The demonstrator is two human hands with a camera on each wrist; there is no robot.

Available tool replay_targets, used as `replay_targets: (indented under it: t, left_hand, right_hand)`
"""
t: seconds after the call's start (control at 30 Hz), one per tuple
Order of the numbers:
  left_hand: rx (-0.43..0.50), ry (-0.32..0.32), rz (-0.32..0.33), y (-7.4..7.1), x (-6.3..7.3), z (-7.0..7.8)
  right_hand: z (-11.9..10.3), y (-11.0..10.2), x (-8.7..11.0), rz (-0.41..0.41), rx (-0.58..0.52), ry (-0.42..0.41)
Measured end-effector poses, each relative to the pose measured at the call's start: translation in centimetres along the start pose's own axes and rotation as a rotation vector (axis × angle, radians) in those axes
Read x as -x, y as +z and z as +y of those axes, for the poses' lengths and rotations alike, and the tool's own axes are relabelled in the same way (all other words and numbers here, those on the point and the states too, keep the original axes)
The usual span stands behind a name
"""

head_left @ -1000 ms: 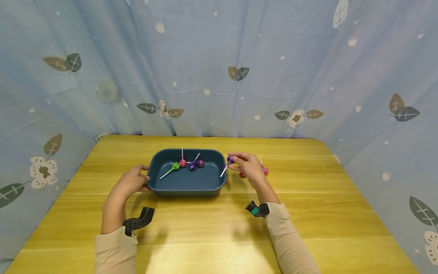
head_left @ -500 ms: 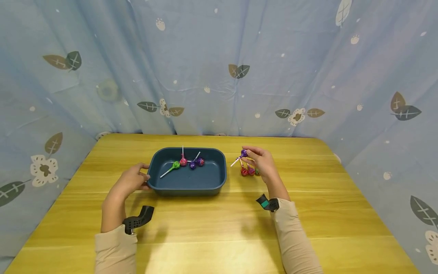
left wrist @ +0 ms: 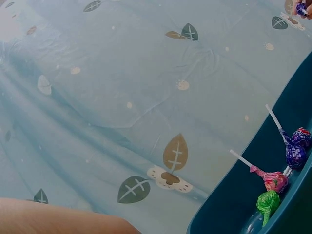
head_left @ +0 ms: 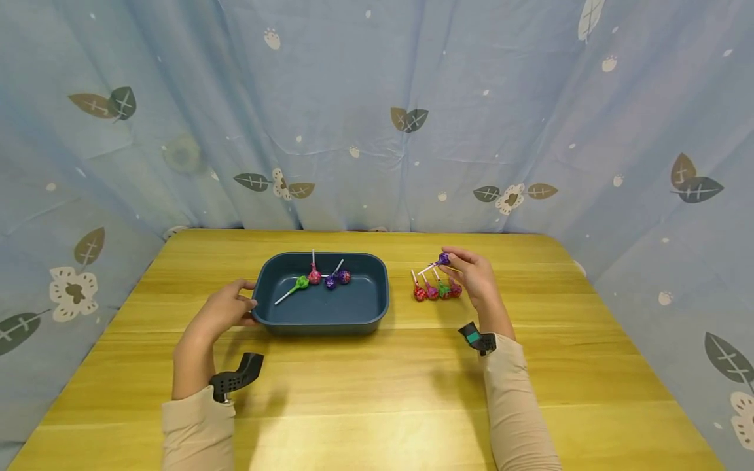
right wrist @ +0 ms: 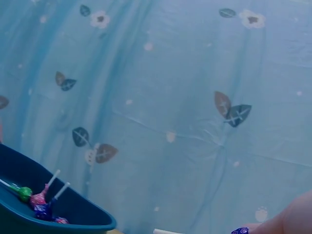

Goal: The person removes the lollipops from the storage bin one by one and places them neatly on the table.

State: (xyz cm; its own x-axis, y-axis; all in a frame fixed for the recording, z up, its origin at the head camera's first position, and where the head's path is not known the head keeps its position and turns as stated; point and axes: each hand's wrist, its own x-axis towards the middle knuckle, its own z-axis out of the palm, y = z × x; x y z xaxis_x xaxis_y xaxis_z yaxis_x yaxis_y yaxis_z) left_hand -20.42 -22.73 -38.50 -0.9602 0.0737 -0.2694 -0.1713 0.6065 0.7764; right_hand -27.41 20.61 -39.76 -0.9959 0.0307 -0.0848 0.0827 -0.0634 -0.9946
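Note:
My left hand [head_left: 222, 309] grips the left end of a dark blue plastic bin [head_left: 336, 313], thumb at the rim. Inside the bin lie a green lollipop [head_left: 302, 282], a pink lollipop [head_left: 315, 277] and two purple lollipops, one of them [left wrist: 295, 156] with its stick leaning on the wall in the left wrist view. To the right of the bin, my right hand [head_left: 476, 278] pinches another purple lollipop [head_left: 444, 258] by its wrapped head, the white stick pointing left. It is over a row on the table: a red lollipop [head_left: 419, 294], a pink one [head_left: 432, 292], a green one [head_left: 444, 290] and a reddish one [head_left: 455, 289], partly behind the hand.
Everything stands on a yellow wood-grain table [head_left: 353, 399]. A light blue curtain [head_left: 330, 118] with leaf and flower prints hangs behind its back edge and along both sides. Each wrist wears a black camera mount, the left one [head_left: 237, 378] above the table.
My right hand has moved right with the purple lollipop, from beside the bin's right end to over the row, uncovering more of it. The left hand and bin have stayed put.

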Motion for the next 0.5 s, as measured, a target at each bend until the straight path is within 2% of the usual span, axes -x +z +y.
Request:
replay_targets:
  t: [0.23, 0.5]
  left_hand:
    - [0.008, -0.003, -0.003, 0.0, 0.0, 0.1]
    - [0.016, -0.006, -0.007, -0.1, 0.1, 0.1]
  right_hand:
    - [0.0, -1.4, -0.2, -0.008, -0.103, -0.007]
    - [-0.3, -3.0, 0.0, -0.022, -0.136, 0.035]
